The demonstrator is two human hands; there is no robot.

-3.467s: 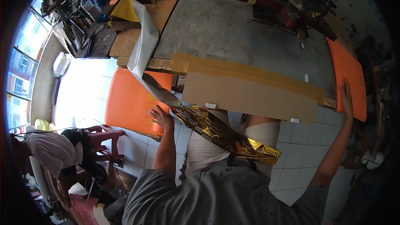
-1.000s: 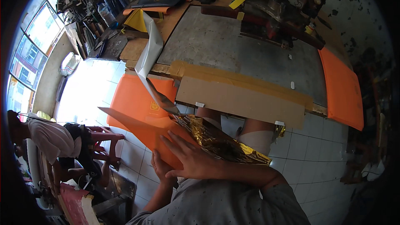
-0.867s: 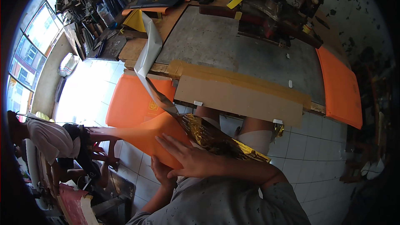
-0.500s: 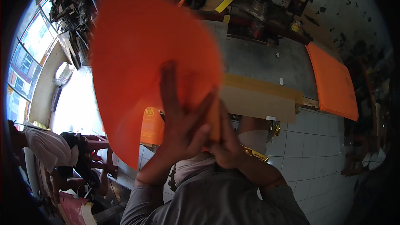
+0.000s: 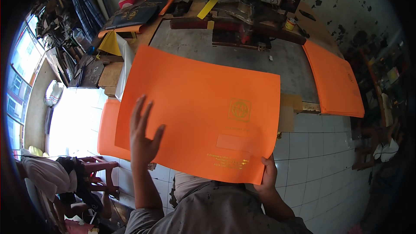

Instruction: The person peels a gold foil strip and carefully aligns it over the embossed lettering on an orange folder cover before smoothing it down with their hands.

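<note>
A large orange card sheet (image 5: 195,91) with gold foil printing, a round emblem and lines of text, is spread out in front of me. My right hand (image 5: 267,173) grips its lower right corner, thumb on top and the other fingers hidden below. My left hand (image 5: 145,136) is open over the sheet's left part, fingers spread; whether it touches the card I cannot tell. Partly covered by the sheet, more orange card (image 5: 108,125) lies at the left. A grey work surface (image 5: 286,56) stretches behind it.
A stack of orange card sheets (image 5: 336,80) lies at the right end of the table. At the back stands a heavy press (image 5: 247,13) with a dark red bar. Dark printed covers (image 5: 136,15) lie at the far left. A person (image 5: 52,173) sits at the lower left.
The orange card, bent and raised in both hands before, is now lowered and opened out flatter. My hands have moved apart, the left one off to the left, the right one to the lower corner.
</note>
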